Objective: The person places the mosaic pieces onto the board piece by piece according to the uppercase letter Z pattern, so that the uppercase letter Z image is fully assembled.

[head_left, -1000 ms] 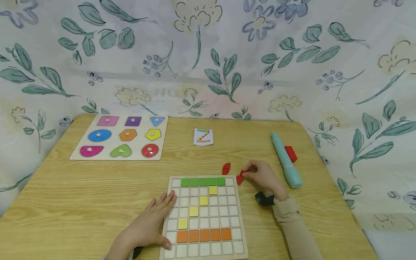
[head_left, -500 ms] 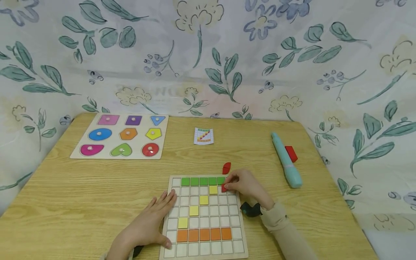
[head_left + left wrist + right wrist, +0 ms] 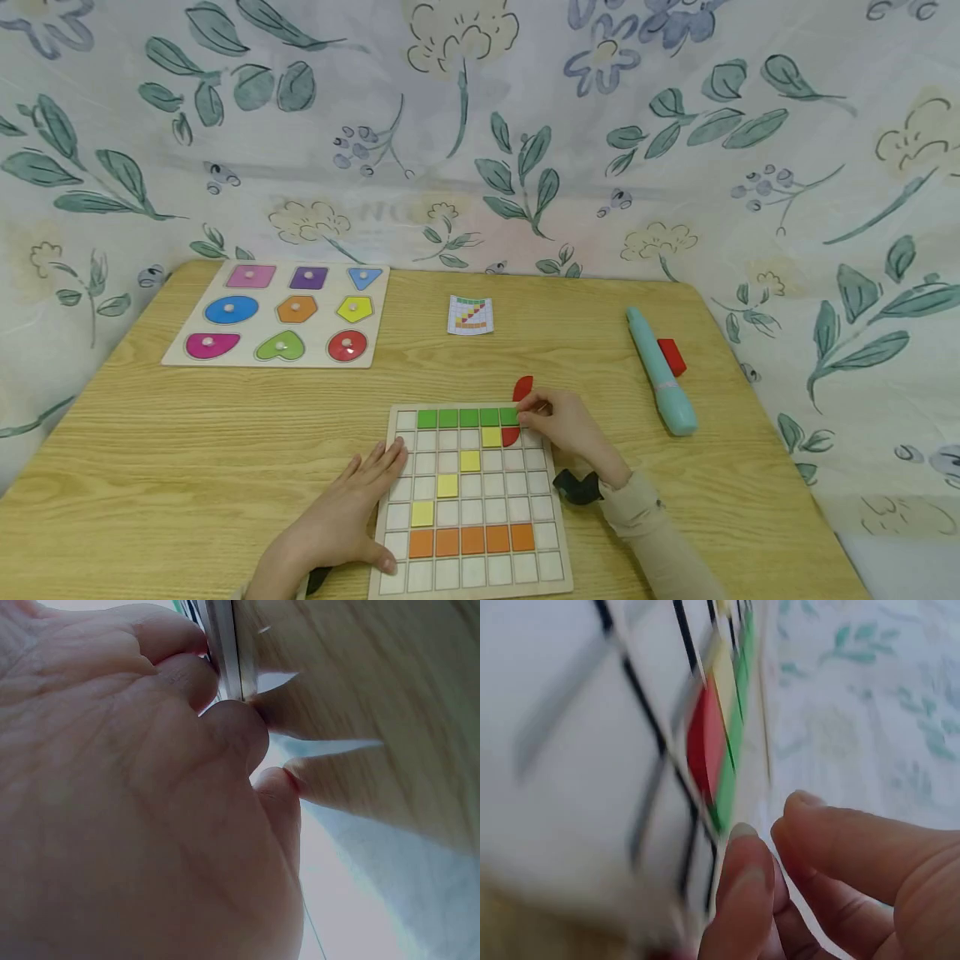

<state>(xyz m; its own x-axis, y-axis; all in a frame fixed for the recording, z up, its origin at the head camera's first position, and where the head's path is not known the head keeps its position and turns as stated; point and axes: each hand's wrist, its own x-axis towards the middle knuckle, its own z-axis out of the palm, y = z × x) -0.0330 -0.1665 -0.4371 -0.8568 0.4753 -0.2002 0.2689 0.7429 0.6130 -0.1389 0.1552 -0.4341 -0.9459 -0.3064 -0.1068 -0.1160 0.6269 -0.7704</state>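
A wooden grid board (image 3: 472, 575) lies on the table, bearing green tiles (image 3: 447, 418) in its far row, a diagonal of yellow tiles (image 3: 447, 486) and a row of orange tiles (image 3: 472, 538). My left hand (image 3: 337, 512) rests with spread fingers along the board's left edge. A red quarter-circle piece (image 3: 510, 437) sits in the cell right of the farthest yellow tile. Just above that cell, near the board's far right corner, is my right hand (image 3: 564, 423). In the right wrist view its thumb and fingertips are parted, with nothing between them; the red piece (image 3: 705, 742) lies beyond.
Beyond the board's far edge lies another red piece (image 3: 522, 388), partly hidden by my right hand. A small pattern card (image 3: 471, 315) is farther back. At far left lies a knobbed shape puzzle (image 3: 273, 317). A light-blue tapered object (image 3: 662, 371) and a red block (image 3: 672, 357) are on the right.
My right hand has moved left from beside the board, carrying a red piece onto it. It has let go of that piece in the cell. My left hand stays put.
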